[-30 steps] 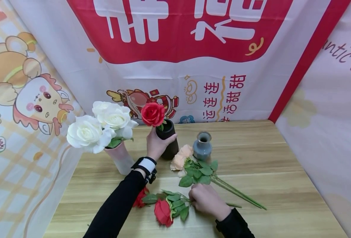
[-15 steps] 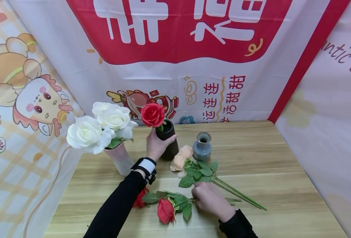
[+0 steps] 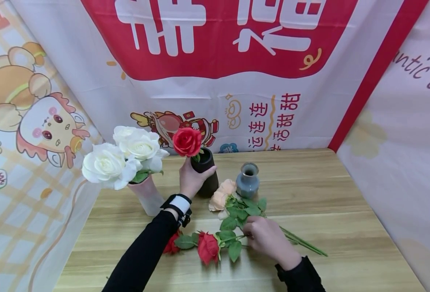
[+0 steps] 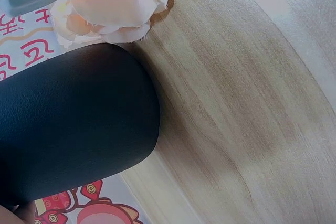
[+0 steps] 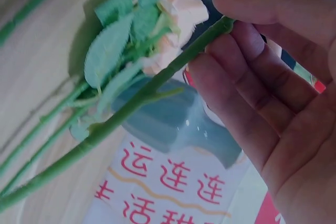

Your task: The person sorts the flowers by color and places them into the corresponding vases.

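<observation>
My left hand point(image 3: 193, 177) grips the black vase point(image 3: 209, 182), its thumb across the near side. A red rose point(image 3: 187, 142) stands in that vase, its bloom above the rim. The vase's dark wall point(image 4: 84, 119) fills much of the left wrist view. Farther right, my right hand point(image 3: 267, 240) pinches the green stem point(image 5: 126, 111) of another red rose point(image 3: 208, 247) between thumb and fingers. That rose's bloom points left, with leaves behind it. A further red rose point(image 3: 172, 244) lies on the table, partly behind the left forearm.
White roses point(image 3: 105, 164) fill a pink-and-white vase point(image 3: 147, 196) at left. A blue-grey vase point(image 3: 248, 180) stands right of the black one. Peach roses point(image 3: 223, 195) lie before it, stems pointing to the near right. A printed cloth point(image 3: 215, 89) hangs behind the wooden table point(image 3: 309, 182).
My right hand has moved right and slightly away from me, bringing the pinched red rose with it off the other lying rose. My left hand stays on the black vase.
</observation>
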The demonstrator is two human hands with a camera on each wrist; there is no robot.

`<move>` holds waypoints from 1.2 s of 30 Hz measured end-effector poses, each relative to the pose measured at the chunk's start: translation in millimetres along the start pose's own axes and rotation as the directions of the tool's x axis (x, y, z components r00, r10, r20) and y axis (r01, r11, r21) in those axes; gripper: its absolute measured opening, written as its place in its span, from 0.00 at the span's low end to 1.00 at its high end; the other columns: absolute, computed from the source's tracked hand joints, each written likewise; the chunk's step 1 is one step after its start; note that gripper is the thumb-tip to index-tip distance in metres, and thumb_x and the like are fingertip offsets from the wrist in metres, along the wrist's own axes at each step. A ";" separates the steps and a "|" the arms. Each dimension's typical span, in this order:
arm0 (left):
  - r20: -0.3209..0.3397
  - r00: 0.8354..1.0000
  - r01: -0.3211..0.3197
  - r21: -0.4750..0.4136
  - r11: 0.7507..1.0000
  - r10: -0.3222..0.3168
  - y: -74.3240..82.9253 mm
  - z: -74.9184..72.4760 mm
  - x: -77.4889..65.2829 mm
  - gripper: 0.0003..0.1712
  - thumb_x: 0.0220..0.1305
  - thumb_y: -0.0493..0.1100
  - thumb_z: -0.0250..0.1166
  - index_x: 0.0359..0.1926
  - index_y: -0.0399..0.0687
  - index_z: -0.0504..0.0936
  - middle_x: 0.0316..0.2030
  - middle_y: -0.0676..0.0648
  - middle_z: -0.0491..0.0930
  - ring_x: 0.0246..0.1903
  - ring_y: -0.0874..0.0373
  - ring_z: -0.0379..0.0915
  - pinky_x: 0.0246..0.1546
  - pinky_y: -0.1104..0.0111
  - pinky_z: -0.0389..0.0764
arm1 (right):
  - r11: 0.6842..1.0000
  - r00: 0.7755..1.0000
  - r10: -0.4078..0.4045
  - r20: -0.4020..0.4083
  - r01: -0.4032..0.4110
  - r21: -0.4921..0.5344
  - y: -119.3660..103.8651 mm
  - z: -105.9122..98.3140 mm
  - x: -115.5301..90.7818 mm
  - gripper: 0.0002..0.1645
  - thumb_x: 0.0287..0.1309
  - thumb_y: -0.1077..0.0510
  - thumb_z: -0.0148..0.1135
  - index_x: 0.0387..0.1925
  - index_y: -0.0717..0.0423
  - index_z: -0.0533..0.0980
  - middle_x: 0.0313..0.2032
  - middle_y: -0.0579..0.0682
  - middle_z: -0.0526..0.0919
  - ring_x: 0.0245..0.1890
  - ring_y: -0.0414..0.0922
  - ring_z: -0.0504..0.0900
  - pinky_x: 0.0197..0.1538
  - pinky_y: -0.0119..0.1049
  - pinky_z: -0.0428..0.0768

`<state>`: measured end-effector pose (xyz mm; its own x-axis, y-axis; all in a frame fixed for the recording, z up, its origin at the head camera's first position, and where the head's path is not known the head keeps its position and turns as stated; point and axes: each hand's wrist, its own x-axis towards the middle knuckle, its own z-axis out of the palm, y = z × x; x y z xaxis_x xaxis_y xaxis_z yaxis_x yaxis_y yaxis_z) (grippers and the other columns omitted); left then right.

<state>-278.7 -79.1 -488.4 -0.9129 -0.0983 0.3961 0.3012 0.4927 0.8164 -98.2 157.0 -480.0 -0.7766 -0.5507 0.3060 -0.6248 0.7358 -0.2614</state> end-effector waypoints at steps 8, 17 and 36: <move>0.005 1.000 0.005 -0.007 1.000 -0.005 1.4 -0.6 -0.9 0.47 0.41 0.68 0.72 0.62 0.64 0.66 0.51 0.60 0.74 0.49 0.65 0.71 0.51 0.69 0.68 | 1.000 0.995 -0.025 -0.099 0.025 0.008 6.6 -17.9 -0.9 0.12 0.34 0.66 0.66 0.21 0.45 0.79 0.25 0.38 0.74 0.24 0.32 0.72 0.25 0.24 0.70; -0.004 1.000 0.003 -0.015 1.000 -0.003 2.0 0.0 0.1 0.44 0.42 0.58 0.76 0.62 0.64 0.66 0.51 0.59 0.75 0.49 0.64 0.71 0.51 0.68 0.68 | 0.999 0.984 -0.017 -0.176 0.021 0.024 10.7 -27.1 -0.6 0.10 0.36 0.66 0.67 0.23 0.49 0.81 0.28 0.38 0.76 0.25 0.34 0.75 0.27 0.24 0.72; 0.017 1.000 0.011 0.001 1.000 -0.011 3.2 -2.3 -0.4 0.45 0.43 0.63 0.74 0.61 0.63 0.66 0.51 0.59 0.75 0.49 0.64 0.71 0.52 0.67 0.68 | 0.948 0.909 0.050 -0.413 0.087 0.305 17.4 -35.4 6.2 0.11 0.41 0.70 0.68 0.26 0.53 0.81 0.30 0.40 0.79 0.27 0.35 0.78 0.31 0.25 0.76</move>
<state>-276.8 -79.5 -485.0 -0.9207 -0.0894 0.3798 0.2907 0.4921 0.8206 -111.0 180.4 -450.2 -0.7037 -0.3015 0.6434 -0.6847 0.5295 -0.5008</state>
